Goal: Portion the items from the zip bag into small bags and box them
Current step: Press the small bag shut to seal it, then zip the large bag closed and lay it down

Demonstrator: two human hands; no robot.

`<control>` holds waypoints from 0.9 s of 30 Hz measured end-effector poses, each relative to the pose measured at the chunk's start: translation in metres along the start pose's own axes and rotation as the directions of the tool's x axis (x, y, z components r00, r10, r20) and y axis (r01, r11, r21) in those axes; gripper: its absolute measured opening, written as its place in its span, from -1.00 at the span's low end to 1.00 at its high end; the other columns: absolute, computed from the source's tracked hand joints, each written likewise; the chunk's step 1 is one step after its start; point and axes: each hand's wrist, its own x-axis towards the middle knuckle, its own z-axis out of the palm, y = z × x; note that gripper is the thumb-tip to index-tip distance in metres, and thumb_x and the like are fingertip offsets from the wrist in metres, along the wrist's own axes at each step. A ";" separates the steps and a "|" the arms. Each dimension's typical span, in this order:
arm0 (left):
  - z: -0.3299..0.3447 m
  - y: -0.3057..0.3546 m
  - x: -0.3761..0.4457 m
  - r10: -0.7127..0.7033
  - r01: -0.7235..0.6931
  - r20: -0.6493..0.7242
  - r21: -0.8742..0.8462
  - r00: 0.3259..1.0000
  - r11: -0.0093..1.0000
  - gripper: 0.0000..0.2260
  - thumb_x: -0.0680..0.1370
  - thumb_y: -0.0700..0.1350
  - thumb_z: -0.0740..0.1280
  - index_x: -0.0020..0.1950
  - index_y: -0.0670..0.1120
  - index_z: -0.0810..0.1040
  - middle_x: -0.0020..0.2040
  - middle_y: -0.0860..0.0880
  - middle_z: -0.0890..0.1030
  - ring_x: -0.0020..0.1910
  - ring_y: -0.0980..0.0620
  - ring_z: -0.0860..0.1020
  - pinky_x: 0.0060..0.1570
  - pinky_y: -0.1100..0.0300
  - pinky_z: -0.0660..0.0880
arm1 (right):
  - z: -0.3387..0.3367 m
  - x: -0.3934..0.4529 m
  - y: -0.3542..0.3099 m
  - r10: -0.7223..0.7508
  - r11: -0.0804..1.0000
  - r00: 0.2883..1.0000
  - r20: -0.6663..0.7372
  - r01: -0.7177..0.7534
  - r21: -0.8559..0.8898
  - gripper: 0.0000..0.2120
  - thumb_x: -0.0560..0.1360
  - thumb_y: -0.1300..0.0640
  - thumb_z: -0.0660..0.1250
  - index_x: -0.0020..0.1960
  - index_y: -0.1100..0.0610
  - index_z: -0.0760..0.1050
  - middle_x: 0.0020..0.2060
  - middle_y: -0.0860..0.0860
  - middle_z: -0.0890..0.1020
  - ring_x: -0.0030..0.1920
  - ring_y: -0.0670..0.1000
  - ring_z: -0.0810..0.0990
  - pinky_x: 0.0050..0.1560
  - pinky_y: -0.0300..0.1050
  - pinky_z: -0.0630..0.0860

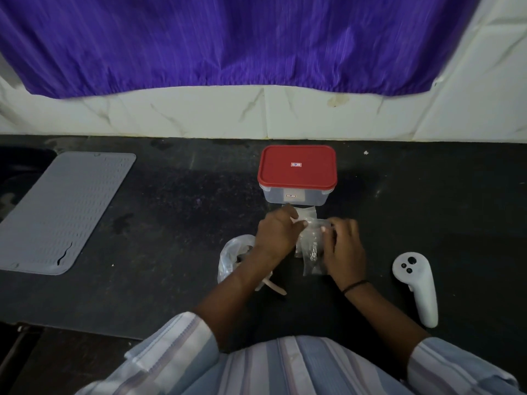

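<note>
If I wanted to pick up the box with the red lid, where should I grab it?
Probably by its two short sides, just under the red lid, coming down from above with one hand on each side. The box stands upright with its lid on, the lid's rim sticks out for fingers to catch, and the counter beside it looks free.
</note>
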 end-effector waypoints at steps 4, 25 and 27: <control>-0.046 -0.006 -0.027 0.191 -0.211 -0.180 -0.099 0.965 0.972 -0.93 0.58 -0.12 0.39 -0.07 -0.10 0.59 -0.26 0.05 0.62 -0.32 0.12 0.56 -0.27 0.19 0.53 | -0.013 -0.028 -0.019 -0.313 0.949 0.941 0.129 0.303 0.091 -0.80 0.59 -0.02 0.18 0.02 0.08 0.48 -0.05 -0.05 0.48 -0.13 -0.10 0.49 -0.17 -0.18 0.49; -0.030 -0.104 -0.147 -0.208 0.166 -0.262 -0.174 0.942 0.971 -0.91 0.52 -0.20 0.43 -0.03 -0.05 0.57 -0.13 0.20 0.51 -0.10 0.35 0.48 -0.16 0.50 0.36 | 0.006 -0.064 -0.072 -0.300 0.871 0.943 0.147 0.207 0.446 -0.82 0.58 0.14 0.25 0.01 0.19 0.60 -0.08 -0.03 0.57 -0.03 -0.14 0.56 0.00 -0.27 0.48; -0.030 -0.104 -0.146 -0.197 0.158 -0.244 -0.173 0.950 0.972 -0.91 0.54 -0.20 0.42 -0.05 -0.02 0.57 -0.14 0.22 0.51 -0.07 0.34 0.47 -0.17 0.42 0.36 | 0.001 -0.060 -0.082 -0.287 0.850 0.956 0.064 0.224 0.477 -0.79 0.61 0.16 0.16 0.00 0.23 0.54 -0.06 -0.01 0.58 0.02 -0.08 0.57 0.05 -0.18 0.50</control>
